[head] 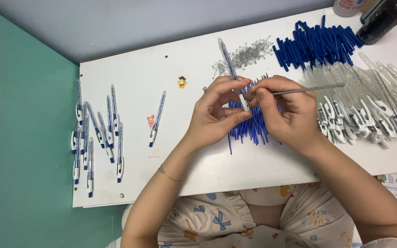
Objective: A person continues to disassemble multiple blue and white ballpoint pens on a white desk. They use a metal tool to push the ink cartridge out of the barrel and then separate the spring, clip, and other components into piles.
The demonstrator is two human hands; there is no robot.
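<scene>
Patterned pyjama lap [235, 220] sits nearest; my left hand [217, 115] is pinching a clear pen barrel [228, 59], my right hand [286, 112] is gripping a thin rod [309, 89]; red-and-white packet [394, 181] lying at four o'clock.

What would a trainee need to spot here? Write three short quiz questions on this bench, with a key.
1. True or false: the finished pens lie at the board's left side.
2. Which hand grips the clear pen barrel: A left hand, B right hand?
3. What colour are the loose refills under the hands?

Key: 1 true; 2 A; 3 blue.
</scene>
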